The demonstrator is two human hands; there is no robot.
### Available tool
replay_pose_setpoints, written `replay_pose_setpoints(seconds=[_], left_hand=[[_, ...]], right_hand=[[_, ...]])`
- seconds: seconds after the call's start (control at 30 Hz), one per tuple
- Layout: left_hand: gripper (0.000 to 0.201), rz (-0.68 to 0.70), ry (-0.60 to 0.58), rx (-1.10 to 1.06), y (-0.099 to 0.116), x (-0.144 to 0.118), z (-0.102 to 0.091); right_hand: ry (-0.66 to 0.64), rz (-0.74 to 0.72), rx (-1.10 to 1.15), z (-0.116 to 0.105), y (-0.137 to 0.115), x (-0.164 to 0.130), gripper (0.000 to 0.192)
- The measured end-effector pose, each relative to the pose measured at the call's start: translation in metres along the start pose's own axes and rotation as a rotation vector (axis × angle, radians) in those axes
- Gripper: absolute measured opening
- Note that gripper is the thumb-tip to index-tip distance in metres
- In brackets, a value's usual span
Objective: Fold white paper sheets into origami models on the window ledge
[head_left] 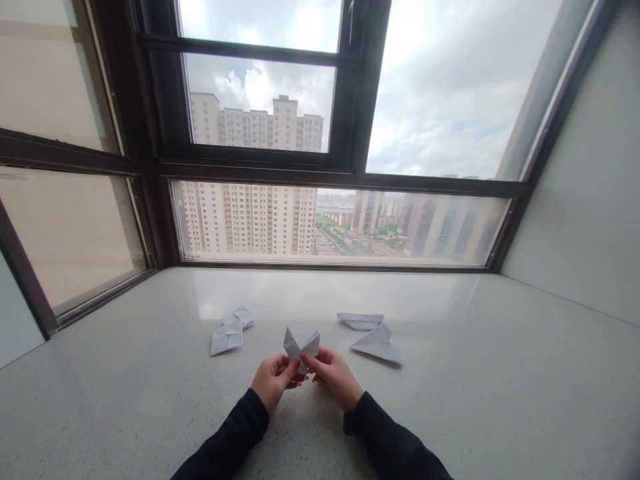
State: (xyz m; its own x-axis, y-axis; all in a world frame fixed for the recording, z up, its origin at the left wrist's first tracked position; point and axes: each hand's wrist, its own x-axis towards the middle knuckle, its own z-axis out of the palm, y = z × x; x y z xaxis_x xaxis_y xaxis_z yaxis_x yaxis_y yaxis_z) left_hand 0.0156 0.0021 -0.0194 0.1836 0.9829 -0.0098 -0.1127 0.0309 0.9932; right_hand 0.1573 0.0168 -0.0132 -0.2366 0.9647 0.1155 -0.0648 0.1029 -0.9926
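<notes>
Between my two hands is a folded paper figure [309, 345], white, with two pointed flaps that spread upward in a V. My left hand [274, 380] pinches its lower left side, the thumb on the near face. On the lower right side my right hand [336, 377] grips it the same way, with the thumb tips close together. The fingers behind the paper are partly hidden. Both hands are just above the pale speckled sill.
Two folded paper squares [227, 338] lie overlapping on the sill [150, 400] at left. A flat folded paper boat shape [361, 320] and a folded paper plane shape [379, 345] lie at right. Dark window frames [330, 175] border the sill's far edge.
</notes>
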Motion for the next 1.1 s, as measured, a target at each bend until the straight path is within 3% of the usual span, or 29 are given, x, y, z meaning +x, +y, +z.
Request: replay_pose_setpoints(seconds=[0.27, 0.37, 0.47, 0.57, 0.63, 0.8, 1.1], left_hand=[[0.036, 0.022, -0.021, 0.150, -0.002, 0.000, 0.001], [0.028, 0.061, 0.001, 0.238, 0.000, -0.002, 0.000], [0.018, 0.186, 0.040, 0.539, 0.004, -0.007, -0.001], [0.023, 0.289, 0.036, 0.911, 0.006, -0.010, -0.001], [0.025, 0.294, 0.018, 1.010, 0.006, -0.010, -0.001], [0.030, 0.274, -0.006, 1.074, 0.003, -0.008, -0.001], [0.034, 0.193, -0.078, 1.087, 0.003, -0.006, 0.000]], right_hand=[[-0.011, -0.134, -0.153, -0.003, 0.002, 0.001, 0.032], [-0.018, -0.108, -0.220, -0.014, -0.003, 0.004, 0.034], [-0.021, 0.046, -0.306, -0.035, -0.009, 0.007, 0.036], [-0.050, 0.148, -0.418, -0.056, -0.014, 0.005, 0.031], [-0.076, 0.171, -0.471, -0.065, -0.014, -0.001, 0.026], [-0.042, 0.234, -0.586, -0.086, -0.009, -0.022, 0.019], [0.037, 0.303, -0.779, -0.146, -0.019, -0.044, 0.022]])
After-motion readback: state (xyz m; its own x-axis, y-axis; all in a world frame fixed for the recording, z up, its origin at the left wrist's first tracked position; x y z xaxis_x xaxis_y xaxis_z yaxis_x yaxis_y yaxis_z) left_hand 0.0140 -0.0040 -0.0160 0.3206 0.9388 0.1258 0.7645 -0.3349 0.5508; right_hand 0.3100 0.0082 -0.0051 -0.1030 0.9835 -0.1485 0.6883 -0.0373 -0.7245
